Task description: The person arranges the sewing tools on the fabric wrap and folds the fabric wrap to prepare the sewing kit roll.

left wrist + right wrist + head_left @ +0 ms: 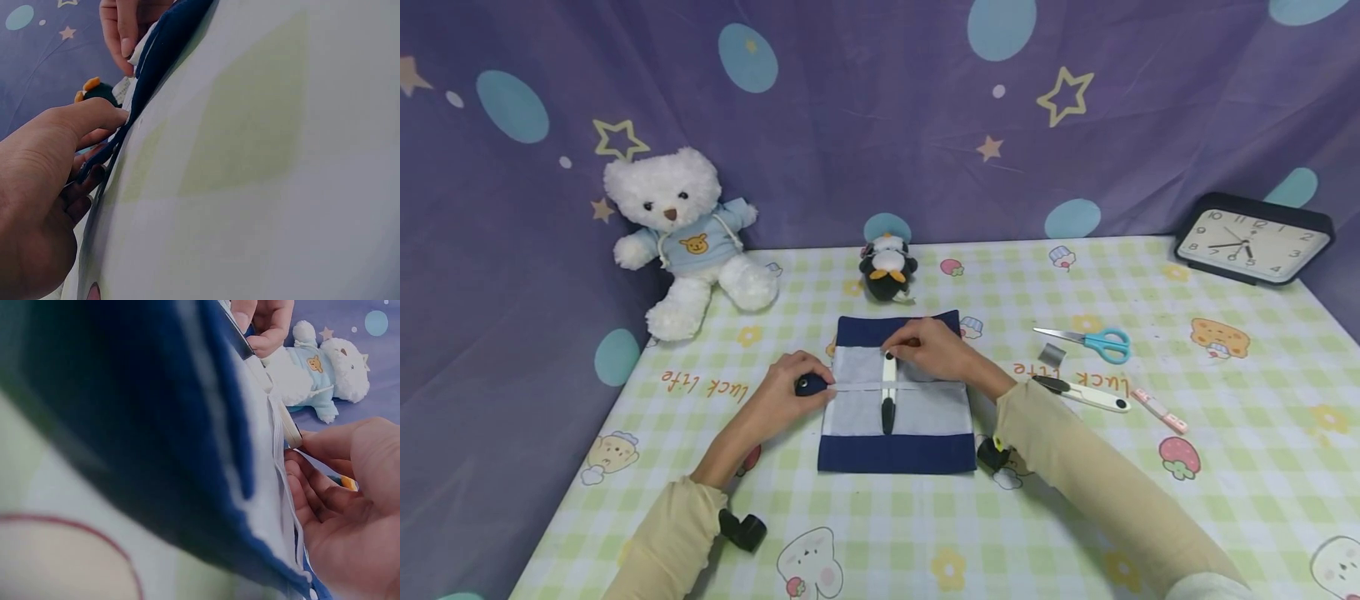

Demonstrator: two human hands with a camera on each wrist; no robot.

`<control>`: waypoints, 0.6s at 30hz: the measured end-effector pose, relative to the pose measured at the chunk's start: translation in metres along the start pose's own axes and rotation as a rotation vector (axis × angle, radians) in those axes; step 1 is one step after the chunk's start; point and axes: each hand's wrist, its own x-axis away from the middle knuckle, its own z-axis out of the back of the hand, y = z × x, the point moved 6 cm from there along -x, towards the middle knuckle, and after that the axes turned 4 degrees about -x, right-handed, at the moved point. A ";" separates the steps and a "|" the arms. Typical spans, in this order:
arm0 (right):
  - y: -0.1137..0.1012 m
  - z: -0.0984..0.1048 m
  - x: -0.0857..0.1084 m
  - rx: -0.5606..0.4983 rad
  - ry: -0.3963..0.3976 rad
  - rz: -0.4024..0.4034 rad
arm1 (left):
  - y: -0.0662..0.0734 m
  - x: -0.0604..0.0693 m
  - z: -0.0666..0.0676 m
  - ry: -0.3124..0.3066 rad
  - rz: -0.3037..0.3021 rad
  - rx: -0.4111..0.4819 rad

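A navy and light grey fabric case [895, 454] lies unfolded on the table, a thin strap across its middle. Under that strap, lengthwise, lies a white and black pen-shaped tool [889, 383]. My right hand [936, 348] pinches the tool's white upper end; the right wrist view shows the thumb of the right hand [356, 506] against that end of the tool [290, 428]. At the case's left edge my left hand [786, 387] grips the fabric beside a navy tab [808, 384]. In the left wrist view the left hand [44, 169] holds the navy edge [115, 144] between thumb and fingers.
Right of the case lie scissors [1105, 343], a small grey piece [1052, 355], a second white and black tool [1086, 395] and a pink and white strip [1160, 411]. Behind stand a white bear [692, 242], a penguin toy [888, 268] and a clock [1253, 239].
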 end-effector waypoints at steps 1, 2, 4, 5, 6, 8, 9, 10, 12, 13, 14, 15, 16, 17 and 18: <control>0.000 0.000 0.000 0.004 -0.001 0.002 | 0.000 0.000 0.000 0.000 -0.001 -0.001; 0.000 -0.001 0.001 0.007 -0.001 0.002 | 0.000 0.000 0.000 0.000 -0.001 0.000; 0.000 -0.001 0.001 0.018 0.000 0.005 | 0.000 0.000 0.000 0.000 -0.003 0.002; 0.000 -0.001 0.001 0.026 0.001 0.005 | -0.001 0.000 0.000 0.000 -0.003 0.004; 0.000 -0.001 0.001 0.031 0.002 0.005 | -0.001 0.000 0.000 0.000 -0.003 0.006; -0.001 -0.002 0.001 0.044 0.002 0.009 | -0.001 0.000 0.000 -0.001 -0.002 0.008; -0.001 -0.002 0.000 0.053 0.001 0.012 | -0.001 0.000 0.000 -0.002 -0.002 0.009; -0.001 -0.002 0.000 0.059 -0.001 0.013 | -0.001 0.000 0.000 -0.003 -0.001 0.009; -0.001 -0.003 0.000 0.070 -0.005 0.016 | -0.001 0.001 0.000 -0.004 0.001 0.009; -0.001 -0.003 0.000 0.072 -0.007 0.017 | -0.001 0.001 0.000 -0.003 0.001 0.009; -0.001 -0.003 0.000 0.073 -0.009 0.018 | -0.001 0.001 0.000 -0.003 0.002 0.008; -0.001 -0.003 0.000 0.071 -0.010 0.018 | -0.001 0.001 0.000 -0.003 0.004 0.008; -0.001 -0.003 0.000 0.068 -0.010 0.015 | -0.001 0.001 0.000 -0.002 0.005 0.008; -0.001 -0.003 0.001 0.066 -0.009 0.013 | -0.001 0.001 0.000 -0.001 0.006 0.008; -0.001 -0.003 0.001 0.063 -0.007 0.009 | -0.001 0.001 0.000 -0.001 0.008 0.006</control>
